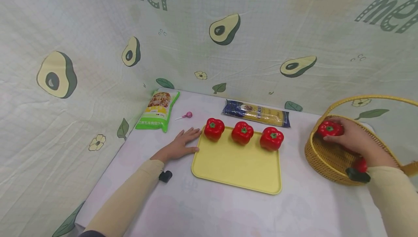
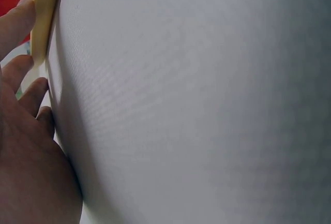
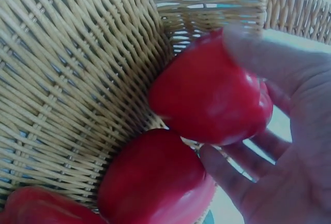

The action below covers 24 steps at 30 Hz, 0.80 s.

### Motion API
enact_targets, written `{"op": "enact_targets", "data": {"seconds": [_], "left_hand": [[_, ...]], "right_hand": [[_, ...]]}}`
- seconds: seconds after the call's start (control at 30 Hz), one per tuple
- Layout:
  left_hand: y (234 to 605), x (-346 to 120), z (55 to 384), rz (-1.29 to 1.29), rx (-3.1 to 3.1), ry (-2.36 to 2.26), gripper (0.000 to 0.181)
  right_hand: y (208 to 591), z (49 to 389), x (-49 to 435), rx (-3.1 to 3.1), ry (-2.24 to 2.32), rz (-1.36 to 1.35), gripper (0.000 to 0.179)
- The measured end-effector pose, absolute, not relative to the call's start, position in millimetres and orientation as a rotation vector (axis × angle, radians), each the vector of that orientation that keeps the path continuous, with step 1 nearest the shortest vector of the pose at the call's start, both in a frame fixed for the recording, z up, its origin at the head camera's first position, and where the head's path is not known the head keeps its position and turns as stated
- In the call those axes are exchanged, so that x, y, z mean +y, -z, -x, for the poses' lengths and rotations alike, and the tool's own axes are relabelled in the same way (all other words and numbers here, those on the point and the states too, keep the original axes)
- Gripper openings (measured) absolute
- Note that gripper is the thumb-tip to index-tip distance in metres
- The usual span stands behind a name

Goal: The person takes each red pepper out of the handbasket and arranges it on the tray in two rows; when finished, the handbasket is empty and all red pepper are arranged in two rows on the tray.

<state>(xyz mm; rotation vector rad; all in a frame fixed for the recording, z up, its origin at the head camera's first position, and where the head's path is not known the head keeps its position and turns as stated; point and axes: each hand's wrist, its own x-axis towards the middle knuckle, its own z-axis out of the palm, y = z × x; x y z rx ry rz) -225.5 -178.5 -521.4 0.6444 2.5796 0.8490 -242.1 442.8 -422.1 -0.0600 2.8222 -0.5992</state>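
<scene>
My right hand point(image 1: 356, 139) is inside a wicker basket point(image 1: 318, 162) and grips a red bell pepper point(image 1: 329, 129), its thumb on one side and fingers behind. In the right wrist view, another bell pepper point(image 3: 155, 182) lies beside the held one, and part of a third pepper point(image 3: 46, 208) shows at the lower left. My left hand point(image 1: 179, 144) rests on the table with spread fingers, touching the left edge of a yellow tray point(image 1: 235, 166). Along the tray's far side stand a left pepper point(image 1: 213, 130), a middle pepper point(image 1: 242, 133) and a right pepper point(image 1: 271, 139).
Behind the tray lies a long blue and yellow packet point(image 1: 256, 113). A pink lollipop point(image 1: 187, 115) is left of it, near a green food bag point(image 1: 158, 110). The basket's tall handle point(image 1: 369, 97) arches over its opening. A cloth with avocado prints hangs behind the table.
</scene>
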Motion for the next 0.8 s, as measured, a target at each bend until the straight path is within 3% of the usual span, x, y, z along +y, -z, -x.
{"op": "enact_targets", "data": {"seconds": [0.5,0.8], "left_hand": [[522.4,-179.1,225.9,-0.654,2.585,-0.840,0.078],[523.7,-179.1,226.1,-0.649,2.587,-0.836,0.079]], "right_hand": [[417.4,239.3,445.9,2.787,0.619,0.129,0.084],[419.3,238.4,439.1,2.790,0.621,0.097,0.094]]}}
